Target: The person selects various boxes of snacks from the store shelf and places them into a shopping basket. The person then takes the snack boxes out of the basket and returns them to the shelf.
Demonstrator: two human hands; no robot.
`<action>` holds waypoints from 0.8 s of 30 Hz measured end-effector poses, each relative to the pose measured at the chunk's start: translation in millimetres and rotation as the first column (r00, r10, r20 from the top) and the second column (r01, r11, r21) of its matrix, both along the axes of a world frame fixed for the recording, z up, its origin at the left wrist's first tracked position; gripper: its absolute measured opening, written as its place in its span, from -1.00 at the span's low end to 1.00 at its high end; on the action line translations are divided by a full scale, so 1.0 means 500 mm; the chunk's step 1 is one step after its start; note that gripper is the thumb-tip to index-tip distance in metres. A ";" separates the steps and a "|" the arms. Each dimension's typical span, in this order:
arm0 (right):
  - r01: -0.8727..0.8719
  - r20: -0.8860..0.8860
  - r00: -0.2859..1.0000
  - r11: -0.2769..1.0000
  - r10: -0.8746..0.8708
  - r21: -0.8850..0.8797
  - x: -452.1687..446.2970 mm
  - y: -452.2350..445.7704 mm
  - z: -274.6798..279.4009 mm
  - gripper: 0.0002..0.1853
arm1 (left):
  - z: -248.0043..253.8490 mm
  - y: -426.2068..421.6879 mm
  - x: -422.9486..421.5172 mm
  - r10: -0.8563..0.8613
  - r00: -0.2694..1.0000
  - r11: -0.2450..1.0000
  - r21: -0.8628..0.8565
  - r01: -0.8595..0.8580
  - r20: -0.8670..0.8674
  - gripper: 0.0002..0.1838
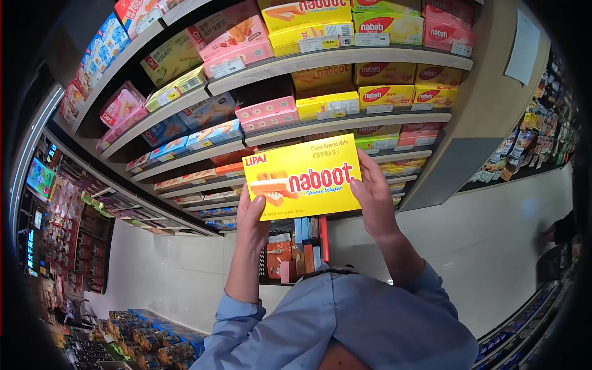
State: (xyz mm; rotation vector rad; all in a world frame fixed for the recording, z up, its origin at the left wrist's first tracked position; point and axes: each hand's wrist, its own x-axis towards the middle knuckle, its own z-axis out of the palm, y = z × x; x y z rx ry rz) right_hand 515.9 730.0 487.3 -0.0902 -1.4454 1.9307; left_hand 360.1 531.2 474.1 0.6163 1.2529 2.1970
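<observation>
- Gripping a yellow wafer box [308, 169] by both ends, the left hand [251, 219] and right hand [375, 196] stand apart, each clamped on it with its thumb on the printed front.
- The box is held up before the chest, its right end slightly higher in view; its upper edge overlaps the lower shelves, and any gap behind it is hard to judge.
- Pale floor [185, 256] stretches to the left of the arms, and more floor shows at right beyond the right forearm.
- Ahead, the curved-looking shelf unit [407, 57] spans the view, its board edges jutting out in tiers under wafer packs.
- A grey end panel [453, 142] bounds it at right, with a white sheet [523, 48] on it.
- Directly below the box, a loaded basket [263, 264] sits close to the body, partly hidden.
- Bagged goods [148, 342] crowd the lower left.
</observation>
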 end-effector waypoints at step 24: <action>0.039 -0.011 0.999 0.927 -0.046 -0.373 -0.017 -0.146 -0.016 -0.58 | 0.037 0.024 0.147 -0.113 0.070 0.911 -0.132 -0.391 -0.991 -0.21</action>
